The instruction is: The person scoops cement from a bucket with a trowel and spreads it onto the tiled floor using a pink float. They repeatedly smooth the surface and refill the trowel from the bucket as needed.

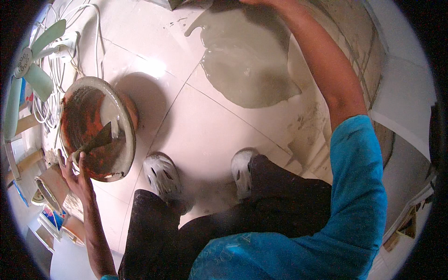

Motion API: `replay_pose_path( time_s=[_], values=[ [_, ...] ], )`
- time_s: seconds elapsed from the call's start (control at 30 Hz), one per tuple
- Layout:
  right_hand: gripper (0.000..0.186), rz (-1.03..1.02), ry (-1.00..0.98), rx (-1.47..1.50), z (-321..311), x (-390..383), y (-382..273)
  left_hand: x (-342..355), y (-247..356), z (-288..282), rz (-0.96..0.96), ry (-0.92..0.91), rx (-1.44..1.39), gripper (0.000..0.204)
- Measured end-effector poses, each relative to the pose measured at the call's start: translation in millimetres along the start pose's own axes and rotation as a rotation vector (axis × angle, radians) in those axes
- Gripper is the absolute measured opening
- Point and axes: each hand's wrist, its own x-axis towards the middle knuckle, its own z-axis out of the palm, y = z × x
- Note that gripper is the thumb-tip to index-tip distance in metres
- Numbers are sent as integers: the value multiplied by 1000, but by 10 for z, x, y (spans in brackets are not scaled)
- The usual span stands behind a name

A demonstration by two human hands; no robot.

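On the left, my left hand [78,179] is at the near rim of a round bucket [127,126], its inside streaked reddish and grey. Thumb and fingers pinch the narrow end of a dark putty knife [99,141], whose flared blade points into the bucket. Wet grey paste clings to the bucket's wall and rim. My right arm reaches far forward, and only a sliver of my right hand [254,2] shows at the top edge; its fingers are out of sight. Below it, a broad patch of wet grey paste [247,65] spreads over the pale tiled floor [205,126].
At the left stand a pale green fan [35,70] and a tangle of white cable [95,28]. Small containers [52,184] lie near my left forearm. My grey-smeared shoes [161,175] are on the tiles. A pale panel [403,93] rises at the right.
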Motion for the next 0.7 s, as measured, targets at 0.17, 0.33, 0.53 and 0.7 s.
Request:
replay_pose_path(
  time_s=[0.17, 0.33, 0.53, 0.7],
  values=[
    [24, -199, -62, -96, 19, -143, -344, 12, 56, -15, 14, -2, -64, 24],
    [27, -247, -149, -72, -8, -481, -670, -15, -196, 0, 111, -36, -12, 26],
    [30, -59, -81, 49, -338, -1035, -736, -72, -102, 0, 20, -27, 3, 32],
    [48, 490, 180, -243, -446, -2102, 892, 31, 91, 31, 1, 4, -32, 32]
  ],
)
